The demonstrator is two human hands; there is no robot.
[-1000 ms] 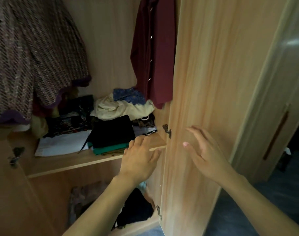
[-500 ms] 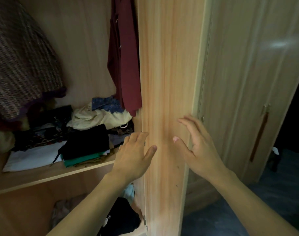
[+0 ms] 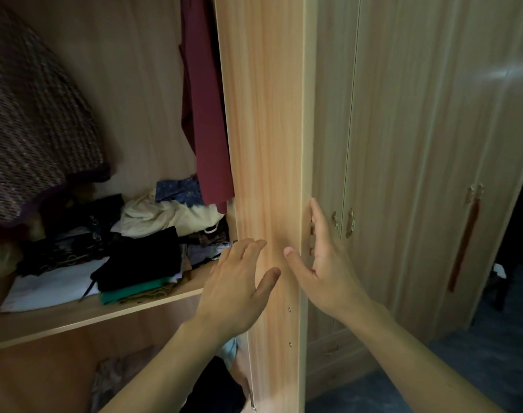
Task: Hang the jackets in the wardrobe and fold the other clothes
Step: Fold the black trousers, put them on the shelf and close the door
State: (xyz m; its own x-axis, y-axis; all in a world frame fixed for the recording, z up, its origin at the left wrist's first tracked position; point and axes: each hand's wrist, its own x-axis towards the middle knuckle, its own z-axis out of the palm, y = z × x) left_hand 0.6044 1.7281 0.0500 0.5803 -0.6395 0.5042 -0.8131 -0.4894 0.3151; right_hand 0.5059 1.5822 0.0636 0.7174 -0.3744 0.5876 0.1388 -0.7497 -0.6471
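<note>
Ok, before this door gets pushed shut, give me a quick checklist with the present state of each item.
1. Left hand empty, open: ok.
2. Right hand empty, fingers over the wardrobe door edge: ok.
3. Maroon jacket clear of door's path: not ok, hangs right beside it.
4. Folded pile behind the shelf front: ok.
5. Fingers clear of closing gap: cannot tell.

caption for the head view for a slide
Both hands, left and right, on the open wardrobe door, beside a hanging maroon garment.
</note>
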